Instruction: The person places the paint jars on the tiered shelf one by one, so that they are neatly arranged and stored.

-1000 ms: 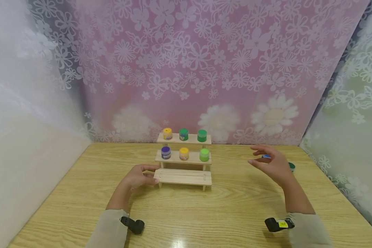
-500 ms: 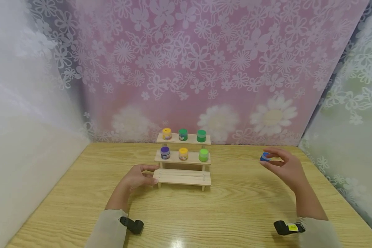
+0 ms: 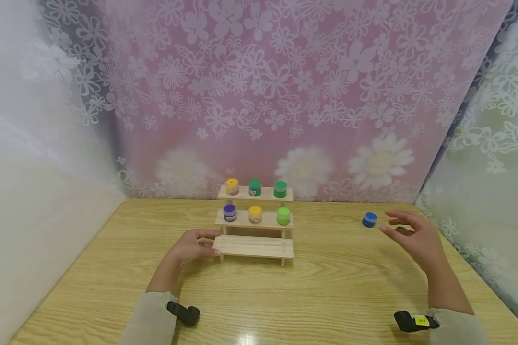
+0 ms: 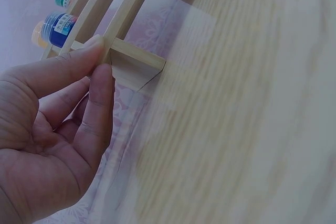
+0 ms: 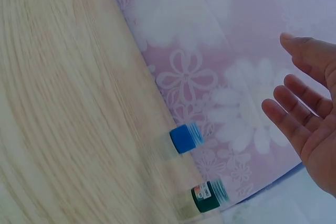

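My left hand (image 3: 193, 248) pinches the left end of the lowest step of a small wooden display stand (image 3: 253, 247); in the left wrist view, thumb and forefinger (image 4: 100, 90) meet on its edge. The lowest step bears nothing. On the middle step stand a purple paint jar (image 3: 230, 213), a yellow one (image 3: 255, 215) and a light green one (image 3: 283, 216). My right hand (image 3: 418, 239) hovers with loosely bent fingers and nothing in them. To its left sits a blue paint jar (image 3: 369, 220). A dark green paint jar (image 5: 206, 196), mostly hidden by the hand in the head view, stands nearby.
On the top step are a yellow jar (image 3: 232, 187) and two green jars, one in the middle (image 3: 254, 188) and one at the right (image 3: 280, 189). A flowered pink curtain (image 3: 259, 96) hangs behind the wooden table (image 3: 259, 297). Pale sheets flank both sides.
My right hand has moved right, past the blue jar and over towards the dark green one. The blue jar stays on the table. My left hand keeps its hold on the stand.
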{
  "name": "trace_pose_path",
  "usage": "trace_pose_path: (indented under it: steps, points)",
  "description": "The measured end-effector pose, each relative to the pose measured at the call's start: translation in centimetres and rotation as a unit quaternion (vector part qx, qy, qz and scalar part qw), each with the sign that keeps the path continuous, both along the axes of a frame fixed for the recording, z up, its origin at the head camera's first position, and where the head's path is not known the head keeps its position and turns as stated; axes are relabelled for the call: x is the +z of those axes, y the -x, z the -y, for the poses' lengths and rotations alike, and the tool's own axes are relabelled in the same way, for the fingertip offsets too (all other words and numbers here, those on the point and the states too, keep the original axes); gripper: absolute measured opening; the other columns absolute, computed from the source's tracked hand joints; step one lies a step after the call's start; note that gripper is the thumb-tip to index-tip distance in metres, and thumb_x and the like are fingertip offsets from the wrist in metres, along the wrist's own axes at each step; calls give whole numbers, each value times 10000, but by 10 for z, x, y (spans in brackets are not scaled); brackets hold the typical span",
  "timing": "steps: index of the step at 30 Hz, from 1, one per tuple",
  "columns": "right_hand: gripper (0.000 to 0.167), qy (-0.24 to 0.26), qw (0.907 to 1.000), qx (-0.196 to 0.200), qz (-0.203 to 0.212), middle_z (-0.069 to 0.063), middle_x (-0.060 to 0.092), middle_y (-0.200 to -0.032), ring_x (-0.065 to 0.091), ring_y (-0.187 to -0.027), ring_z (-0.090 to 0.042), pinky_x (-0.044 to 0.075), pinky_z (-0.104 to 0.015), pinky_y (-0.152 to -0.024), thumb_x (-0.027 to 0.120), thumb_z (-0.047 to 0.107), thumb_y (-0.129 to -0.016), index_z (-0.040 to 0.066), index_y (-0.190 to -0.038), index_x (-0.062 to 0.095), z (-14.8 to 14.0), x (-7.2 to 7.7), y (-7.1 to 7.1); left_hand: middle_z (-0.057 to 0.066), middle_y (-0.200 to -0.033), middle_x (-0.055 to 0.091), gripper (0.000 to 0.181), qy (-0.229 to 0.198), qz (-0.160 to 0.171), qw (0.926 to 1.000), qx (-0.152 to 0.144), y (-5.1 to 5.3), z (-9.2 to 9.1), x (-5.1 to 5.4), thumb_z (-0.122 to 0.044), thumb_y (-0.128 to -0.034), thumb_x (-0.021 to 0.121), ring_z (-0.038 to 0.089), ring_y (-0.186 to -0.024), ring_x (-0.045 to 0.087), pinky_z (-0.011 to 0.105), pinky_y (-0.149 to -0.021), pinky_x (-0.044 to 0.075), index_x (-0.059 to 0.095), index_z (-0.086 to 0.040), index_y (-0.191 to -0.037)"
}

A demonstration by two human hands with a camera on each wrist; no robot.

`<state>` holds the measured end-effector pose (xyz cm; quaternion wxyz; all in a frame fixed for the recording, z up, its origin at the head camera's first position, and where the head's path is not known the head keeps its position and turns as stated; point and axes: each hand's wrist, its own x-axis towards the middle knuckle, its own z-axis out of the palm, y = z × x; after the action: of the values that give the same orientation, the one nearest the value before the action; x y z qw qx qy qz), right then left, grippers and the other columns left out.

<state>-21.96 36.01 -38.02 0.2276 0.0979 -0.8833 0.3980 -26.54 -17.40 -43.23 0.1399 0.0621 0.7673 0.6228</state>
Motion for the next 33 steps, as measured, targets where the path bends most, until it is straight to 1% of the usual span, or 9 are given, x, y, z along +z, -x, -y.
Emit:
trace_pose_path:
  steps: [5,7,12,19,25,26,28,31,33]
  points:
    - [431,-30,9997,-245,59,150,547,-1139,525,-953,50,423,-38,-747,725,223,-903,57,-1287,621,-10,-5,0,229,-1286,579,575,-46,2,10000,-37,-1,0,1,26,-778,787,301,-1046,643,391,-787,558,596,7,-1321]
    - [441,-47,9993,-351,112,206,525,-1121,518,-946,52,416,-34,-743,723,244,-904,57,-1289,620,-13,-6,1,239,-1310,561,579,-45,-3,10000,-39,-2,-1,3,28,-779,787,306,-1059,637,396,-790,557,591,11,-1324]
    - [462,-13,9987,-452,243,247,500,-1128,512,-952,61,419,-39,-730,713,271,-911,66,-1312,610,-21,-9,3,244,-1334,543,569,-13,33,10000,23,-3,-1,4,27,-778,789,331,-1090,622,390,-795,556,603,3,-1315]
    - [446,134,9987,-434,250,268,491,-1132,518,-926,76,430,-42,-721,710,250,-914,54,-1303,614,-32,-17,6,254,-1453,407,559,-53,30,10000,-10,-2,1,1,23,-781,788,429,-1240,495,400,-813,553,610,-7,-1309]
    - [473,160,9973,-537,480,284,471,-1134,499,-903,105,434,-52,-702,697,295,-921,45,-1312,604,-43,-25,10,264,-1409,460,567,-16,21,10000,-50,-1,1,1,15,-783,790,387,-1175,562,400,-823,549,601,-1,-1317]
    - [487,162,9968,-571,529,271,471,-1146,497,-901,108,439,-58,-697,696,305,-921,43,-1319,599,-45,-27,11,263,-1393,480,569,-11,15,10000,-54,0,1,1,13,-782,791,375,-1157,578,399,-822,550,599,2,-1318]
    - [511,133,9957,-653,651,188,506,-1171,485,-887,119,457,-82,-676,692,330,-921,39,-1328,591,-49,-31,13,253,-1380,498,570,-14,10,10000,-58,0,1,1,14,-783,791,351,-1136,594,398,-819,551,597,6,-1319]
    - [542,41,9934,-775,845,-23,537,-1230,462,-858,134,485,-138,-637,685,360,-921,30,-1338,580,-53,-36,15,248,-1349,529,572,-41,18,10000,-85,-1,1,1,18,-781,791,333,-1106,614,398,-815,552,595,12,-1318]
    - [558,-65,9918,-864,936,-162,520,-1263,440,-855,134,491,-168,-616,680,376,-921,17,-1335,577,-55,-40,17,248,-1338,538,573,-57,19,9999,-98,-1,1,1,20,-780,791,327,-1097,619,398,-813,553,594,15,-1318]
